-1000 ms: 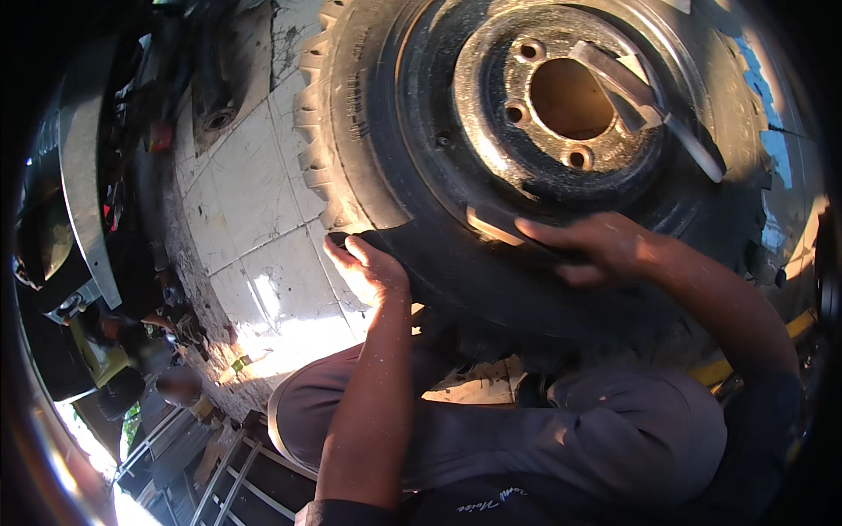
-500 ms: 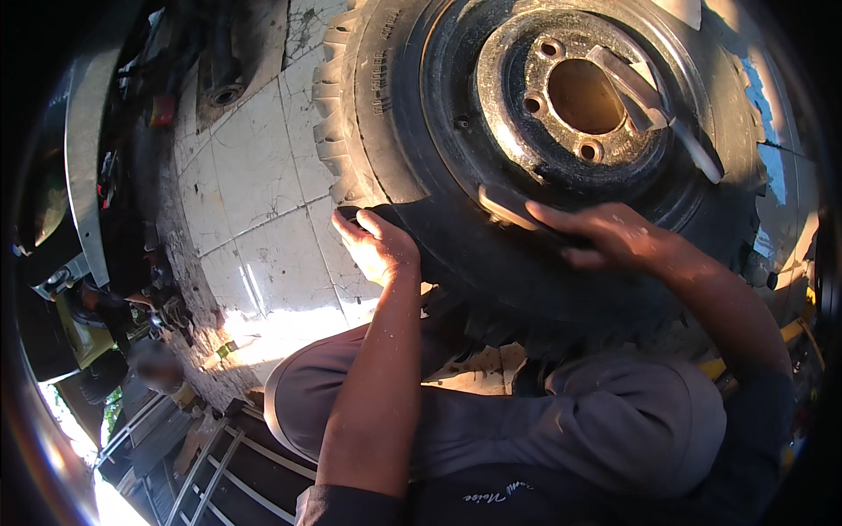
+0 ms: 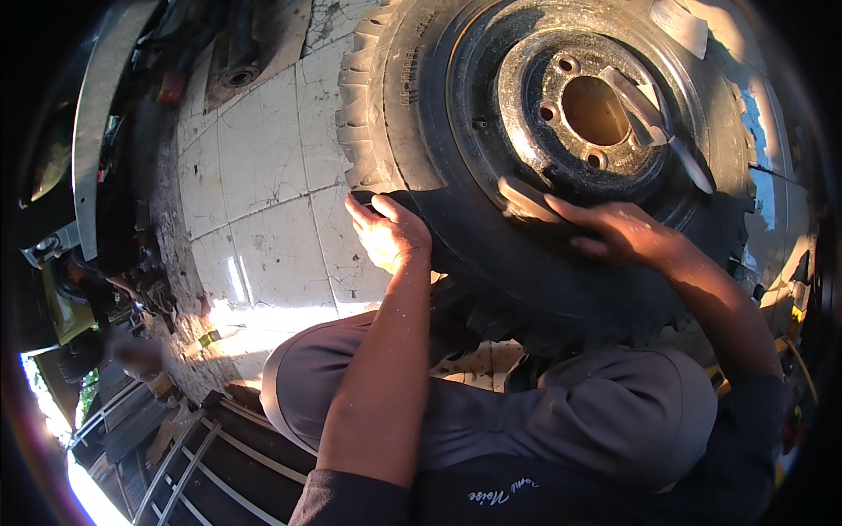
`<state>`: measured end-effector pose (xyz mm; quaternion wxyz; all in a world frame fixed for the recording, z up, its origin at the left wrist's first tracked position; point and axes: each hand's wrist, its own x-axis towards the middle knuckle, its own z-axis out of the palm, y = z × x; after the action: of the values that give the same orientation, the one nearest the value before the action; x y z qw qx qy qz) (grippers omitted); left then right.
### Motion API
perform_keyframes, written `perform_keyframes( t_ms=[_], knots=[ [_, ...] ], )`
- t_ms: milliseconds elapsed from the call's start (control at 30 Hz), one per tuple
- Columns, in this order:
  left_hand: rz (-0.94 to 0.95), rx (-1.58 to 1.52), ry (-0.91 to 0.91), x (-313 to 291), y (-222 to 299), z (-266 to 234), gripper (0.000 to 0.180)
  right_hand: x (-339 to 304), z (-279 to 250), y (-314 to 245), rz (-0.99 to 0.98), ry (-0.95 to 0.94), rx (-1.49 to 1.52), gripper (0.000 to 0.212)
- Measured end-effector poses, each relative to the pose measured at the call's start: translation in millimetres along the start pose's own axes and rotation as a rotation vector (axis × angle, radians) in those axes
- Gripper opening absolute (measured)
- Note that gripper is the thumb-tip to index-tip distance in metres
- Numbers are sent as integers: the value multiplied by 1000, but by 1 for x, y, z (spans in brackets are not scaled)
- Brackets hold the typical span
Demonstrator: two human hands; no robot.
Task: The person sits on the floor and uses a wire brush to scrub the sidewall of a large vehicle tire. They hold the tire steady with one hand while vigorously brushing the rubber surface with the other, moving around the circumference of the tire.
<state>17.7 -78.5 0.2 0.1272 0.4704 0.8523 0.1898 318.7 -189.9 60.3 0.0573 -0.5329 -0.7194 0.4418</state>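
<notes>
A large black tyre [image 3: 561, 289] with a chunky tread lies on its side in front of me, mounted on a worn, scuffed metal wheel rim [image 3: 533, 145]. My left hand [image 3: 392, 232] grips the tyre's tread at its left edge, fingertips curled over it. In my right hand [image 3: 618, 232] is a tan, block-shaped brush [image 3: 524, 198], held against the sidewall near the rim's lower edge; its underside is hidden. Across the rim's centre hole rests a hand tool [image 3: 638, 105] with a long brownish head and a pale handle.
Cracked pale floor tiles [image 3: 267, 158] lie left of the tyre, with a sunlit patch near my knee. Dark machine parts [image 3: 239, 74] and a curved metal strip [image 3: 92, 131] are at far left. A metal rack [image 3: 206, 465] stands at lower left. A pale flat piece [image 3: 680, 26] lies at top right.
The view has shifted slightly, so the tyre sits a little further right and lower. My right hand keeps the brush near the rim's lower edge; my left hand stays on the tread.
</notes>
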Motion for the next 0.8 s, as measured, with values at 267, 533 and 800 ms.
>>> perform_keyframes(
  t_ms=[267,533,800],
  knots=[
    [-53,-3,-59,-9,14,-10,58,-61,-6,-14,145,30,-359,71],
    [-62,12,-62,-5,14,-10,57,-31,-11,-46,211,-51,-348,61],
    [-60,3,-67,-6,13,-12,56,-70,-14,-24,284,-174,-370,81]
  ],
)
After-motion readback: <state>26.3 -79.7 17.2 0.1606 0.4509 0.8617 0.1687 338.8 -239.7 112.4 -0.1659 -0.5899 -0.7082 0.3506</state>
